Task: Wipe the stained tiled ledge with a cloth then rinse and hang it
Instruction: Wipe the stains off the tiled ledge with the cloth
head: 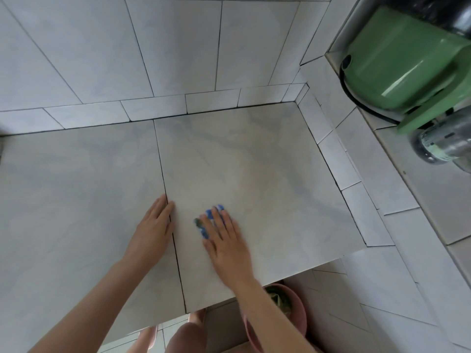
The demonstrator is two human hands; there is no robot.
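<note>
The tiled ledge (254,161) is a flat pale grey surface with dark grout lines, set in a corner of white wall tiles. My right hand (226,240) presses flat on a blue cloth (207,220) near the ledge's front edge; only blue patches of the cloth show past my fingers, and they are blurred. My left hand (153,225) rests flat on the ledge to the left of it, fingers together over a grout line, holding nothing.
A green machine (407,62) with a black cable and a metal pipe fitting (438,143) sits on a higher shelf at the right. Below the ledge's front edge stands a pink bucket (293,314) with greenish contents, beside my knees and feet.
</note>
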